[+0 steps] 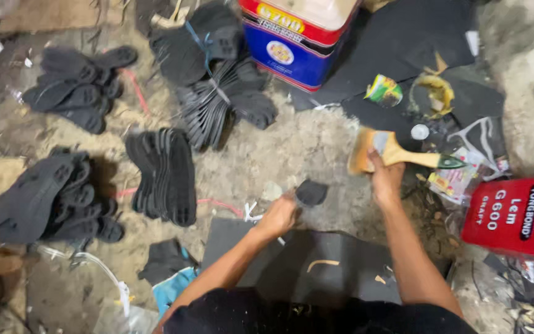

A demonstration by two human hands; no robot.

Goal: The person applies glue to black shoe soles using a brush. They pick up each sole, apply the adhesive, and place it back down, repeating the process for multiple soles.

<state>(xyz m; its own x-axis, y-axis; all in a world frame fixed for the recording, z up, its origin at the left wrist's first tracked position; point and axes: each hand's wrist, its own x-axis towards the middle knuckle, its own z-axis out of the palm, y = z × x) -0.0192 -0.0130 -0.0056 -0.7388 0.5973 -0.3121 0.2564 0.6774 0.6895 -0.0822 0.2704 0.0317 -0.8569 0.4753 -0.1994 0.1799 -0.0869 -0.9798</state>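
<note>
The small black rubber piece (311,192) sits just right of frame centre, pinched at its lower left edge by the left hand (277,216). The fingers are closed on that edge, and the piece is held clear above the gritty floor (292,145). It is a short, rounded tab. Its long axis runs from about 8 o'clock to 2 o'clock, with the free end pointing to 2 o'clock, toward the brush.

The right hand (385,179) lies at 2 o'clock from the piece, fist closed around the wooden brush (390,152). The brush lies nearly level: bristle head at 9 o'clock, green-tipped handle end at 3 o'clock.

Judgement: the step in hand appears to be coating, with piece presented and brush loaded or about to be. The next move calls for bringing bristles and the piece's face together, with the pinch kept at the edge so that the fingers stay off the coated area.

Outward: a dark sheet (304,263) at 6 o'clock, a red adhesive tin (517,216) at 4 o'clock, a blue and red can (295,43) at 12 o'clock, and stacks of black soles (162,176) at 9 o'clock.
</note>
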